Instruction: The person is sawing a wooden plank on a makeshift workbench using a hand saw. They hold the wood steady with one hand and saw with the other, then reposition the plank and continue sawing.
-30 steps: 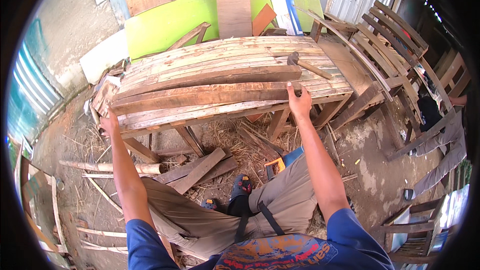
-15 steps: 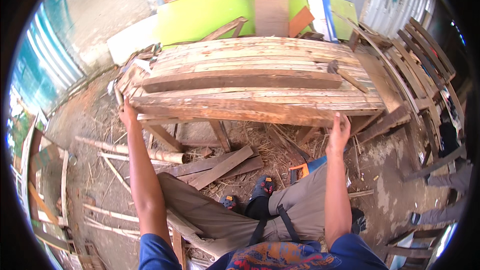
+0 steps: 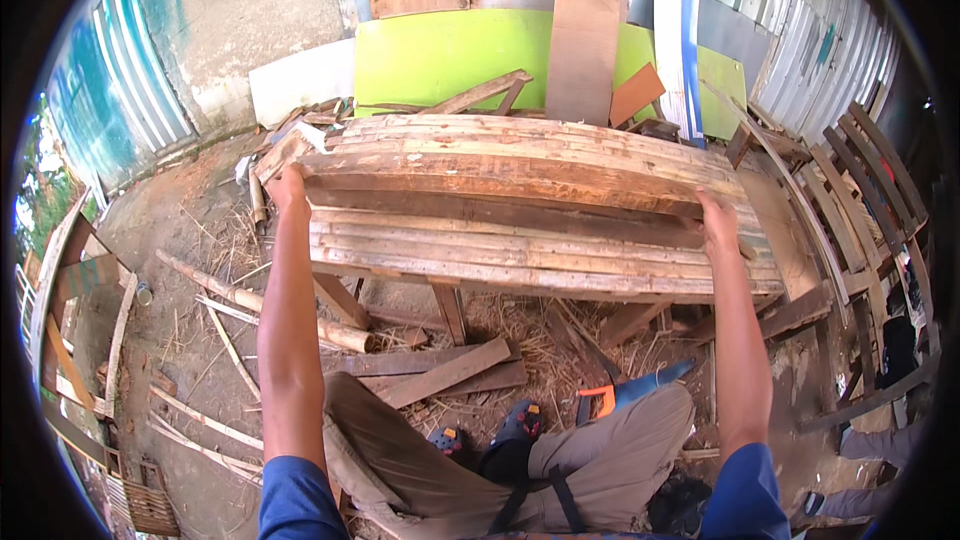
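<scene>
While the head view is the only one going here, it's showing plenty: the person is leaning over a low wooden bench [image 3: 540,270] built of long slats, running across the middle of the frame, and both arms are stretching out to a wide plank [image 3: 500,180] lying flat on top of it. The left hand [image 3: 288,190] is gripping the plank's left end, fingers curling over the edge at centre left, and the right hand [image 3: 718,225] is clamping down on the right end at centre right, fingers wrapped over the top face, so both are grasping the board rather than just resting on it. Compared with a second ago, the right hand is sitting a lot further out: it was near the middle of the stack, and now it's way over at the far end, while the left is staying put on its corner. So the grip is going wider, hands well apart, which to me is looking like a proper two-ended hold for shifting the plank. Below the bench, loose boards [image 3: 440,375] and straw are lying on the dirt, and a green panel [image 3: 450,55] is leaning on the wall at upper centre.
</scene>
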Tool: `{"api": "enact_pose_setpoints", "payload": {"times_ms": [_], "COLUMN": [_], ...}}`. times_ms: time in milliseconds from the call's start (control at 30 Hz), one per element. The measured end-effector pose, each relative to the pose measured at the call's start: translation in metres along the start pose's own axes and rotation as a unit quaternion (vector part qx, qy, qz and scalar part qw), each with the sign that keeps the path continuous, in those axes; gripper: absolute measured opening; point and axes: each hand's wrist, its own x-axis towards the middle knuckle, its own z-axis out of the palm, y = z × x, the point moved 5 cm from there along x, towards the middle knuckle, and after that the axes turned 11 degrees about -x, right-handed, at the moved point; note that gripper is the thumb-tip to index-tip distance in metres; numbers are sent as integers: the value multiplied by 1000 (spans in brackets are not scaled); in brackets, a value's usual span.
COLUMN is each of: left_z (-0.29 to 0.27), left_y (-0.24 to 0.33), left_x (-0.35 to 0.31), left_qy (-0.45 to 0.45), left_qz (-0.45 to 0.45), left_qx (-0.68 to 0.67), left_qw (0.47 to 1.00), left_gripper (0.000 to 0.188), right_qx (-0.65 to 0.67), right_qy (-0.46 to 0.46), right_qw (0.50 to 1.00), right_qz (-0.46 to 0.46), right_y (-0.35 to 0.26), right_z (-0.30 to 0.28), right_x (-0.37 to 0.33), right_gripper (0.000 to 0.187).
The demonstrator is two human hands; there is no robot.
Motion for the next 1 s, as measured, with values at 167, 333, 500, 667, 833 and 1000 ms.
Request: {"api": "enact_pose_setpoints", "payload": {"times_ms": [167,333,500,667,833,1000], "left_z": [76,133,209,240,274,292], "left_y": [0,14,2,21,-14,-34], "left_x": [-16,-44,-175,-307,-404,-430], "left_qy": [5,-110,-336,-563,-587,-532], "left_qz": [46,268,373,295,359,384], "left_qx": [198,378,410,342,359,483], "left_qw": [979,879,761,692,630,580], "left_gripper": [69,64,49,52,61,73], "right_qx": [-59,-308,-339,-295,-280,-117], "right_qy": [-32,18,98,132,128,83], "right_qw": [995,947,890,886,897,943], "right_qz": [69,-91,-290,-331,-316,-300], "right_y": [12,-1,1,-4,49,72], "right_z": [18,54,42,-13,-70,-62], "right_x": [94,126,86,36,1,-53], "right_gripper": [62,65,51,37,35,37]}}
